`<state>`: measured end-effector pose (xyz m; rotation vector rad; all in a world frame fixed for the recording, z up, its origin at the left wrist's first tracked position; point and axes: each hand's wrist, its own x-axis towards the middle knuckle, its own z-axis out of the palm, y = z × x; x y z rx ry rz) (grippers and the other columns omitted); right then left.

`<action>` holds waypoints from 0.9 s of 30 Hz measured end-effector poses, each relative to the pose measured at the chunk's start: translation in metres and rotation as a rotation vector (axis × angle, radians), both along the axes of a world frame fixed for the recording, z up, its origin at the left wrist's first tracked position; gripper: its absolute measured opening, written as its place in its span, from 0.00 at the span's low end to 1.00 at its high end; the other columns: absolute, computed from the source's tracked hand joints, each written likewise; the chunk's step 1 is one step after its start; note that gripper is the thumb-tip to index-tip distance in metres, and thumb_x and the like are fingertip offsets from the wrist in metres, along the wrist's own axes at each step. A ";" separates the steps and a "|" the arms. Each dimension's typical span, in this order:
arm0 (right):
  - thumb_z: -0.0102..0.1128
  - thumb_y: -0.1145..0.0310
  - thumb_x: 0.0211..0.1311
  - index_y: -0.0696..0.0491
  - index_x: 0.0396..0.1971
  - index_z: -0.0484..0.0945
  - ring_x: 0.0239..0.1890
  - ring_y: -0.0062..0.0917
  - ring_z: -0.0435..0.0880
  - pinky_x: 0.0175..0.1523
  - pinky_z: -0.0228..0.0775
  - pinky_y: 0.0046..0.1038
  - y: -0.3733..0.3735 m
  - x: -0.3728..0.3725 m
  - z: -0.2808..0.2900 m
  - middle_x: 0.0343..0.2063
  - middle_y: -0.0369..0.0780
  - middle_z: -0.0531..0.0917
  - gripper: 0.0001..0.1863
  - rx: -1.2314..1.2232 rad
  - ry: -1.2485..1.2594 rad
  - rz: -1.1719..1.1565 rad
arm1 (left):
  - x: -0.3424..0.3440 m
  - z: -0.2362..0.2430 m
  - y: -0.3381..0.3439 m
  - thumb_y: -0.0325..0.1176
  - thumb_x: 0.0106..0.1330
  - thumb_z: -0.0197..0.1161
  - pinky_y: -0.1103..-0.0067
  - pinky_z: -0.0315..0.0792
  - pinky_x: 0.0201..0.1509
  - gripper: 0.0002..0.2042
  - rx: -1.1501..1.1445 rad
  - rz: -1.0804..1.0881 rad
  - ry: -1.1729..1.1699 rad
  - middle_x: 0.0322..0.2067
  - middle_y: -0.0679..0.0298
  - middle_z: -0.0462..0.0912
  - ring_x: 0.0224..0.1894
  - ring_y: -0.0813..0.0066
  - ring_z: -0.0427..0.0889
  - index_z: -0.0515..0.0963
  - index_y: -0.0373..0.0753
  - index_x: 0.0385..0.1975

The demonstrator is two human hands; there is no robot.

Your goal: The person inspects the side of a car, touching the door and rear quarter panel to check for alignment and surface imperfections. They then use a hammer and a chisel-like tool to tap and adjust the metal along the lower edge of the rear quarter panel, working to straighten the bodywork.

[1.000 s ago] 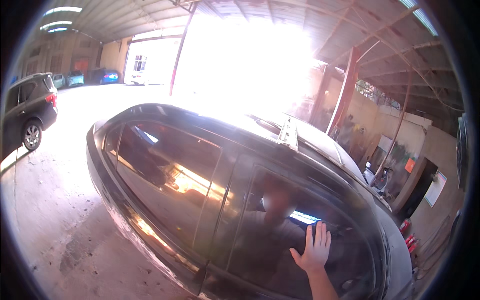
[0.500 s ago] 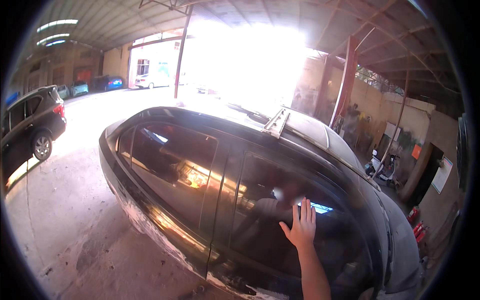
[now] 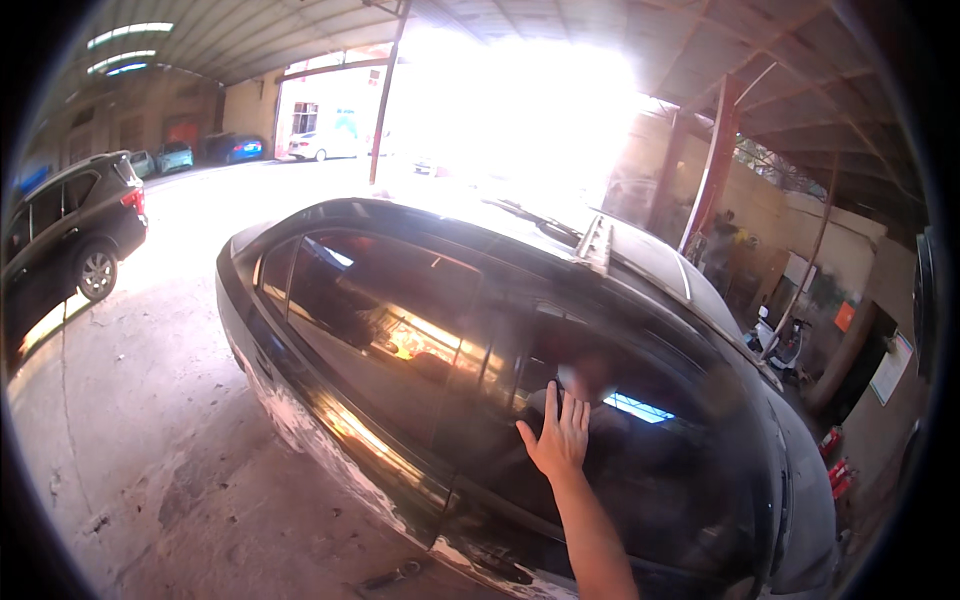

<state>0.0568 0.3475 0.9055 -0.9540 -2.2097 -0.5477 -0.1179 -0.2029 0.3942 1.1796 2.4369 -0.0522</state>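
Far to the left of the hand, a dark SUV [image 3: 65,225] stands with its red tail light showing, and beyond it, also well left and above the hand in the view, a blue car [image 3: 243,150] and a white car [image 3: 310,146] are parked. The pale, stained floor [image 3: 150,420] spreads left of and below the hand. The black car [image 3: 497,350] begins left of the hand and runs past it to the right; its left-hand pane [image 3: 370,330] lies just left of the fingertips, and a patchy, light-coloured strip [image 3: 290,420] marks the bodywork below and left. The right hand [image 3: 558,440] is opened out flat, fingers nearly straight, thumb spread to the left, grasping nothing; its palm faces the right-hand pane [image 3: 660,480], though I cannot tell whether it touches the glass. Above the fingers and slightly right, a perforated metal bar [image 3: 597,243] sits on the roof. Farther right stand a reddish post [image 3: 712,165], a scooter [image 3: 785,338] and, lower, red extinguishers [image 3: 840,478] near the wall.
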 end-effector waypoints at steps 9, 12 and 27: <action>0.68 0.39 0.44 0.58 0.66 0.56 0.72 0.51 0.47 0.71 0.42 0.52 0.009 -0.056 -0.024 0.68 0.59 0.52 0.54 0.056 0.019 -0.260 | -0.080 -0.010 0.024 0.36 0.64 0.55 0.70 0.77 0.39 0.10 -0.035 0.034 -0.209 0.38 0.62 0.84 0.41 0.65 0.82 0.83 0.42 0.35; 0.72 0.45 0.39 0.57 0.68 0.52 0.72 0.51 0.47 0.71 0.43 0.53 0.015 -0.053 -0.030 0.69 0.58 0.50 0.59 0.151 0.001 -0.266 | -0.103 -0.022 0.025 0.36 0.65 0.55 0.70 0.77 0.40 0.11 -0.065 -0.021 -0.251 0.38 0.63 0.84 0.41 0.65 0.82 0.83 0.41 0.36; 0.63 0.45 0.47 0.56 0.69 0.51 0.72 0.49 0.47 0.71 0.45 0.51 0.014 -0.068 -0.029 0.70 0.54 0.50 0.53 0.291 -0.021 -0.298 | -0.178 -0.006 -0.055 0.42 0.61 0.58 0.70 0.76 0.46 0.13 -0.024 0.425 -0.471 0.37 0.60 0.85 0.42 0.63 0.84 0.85 0.44 0.35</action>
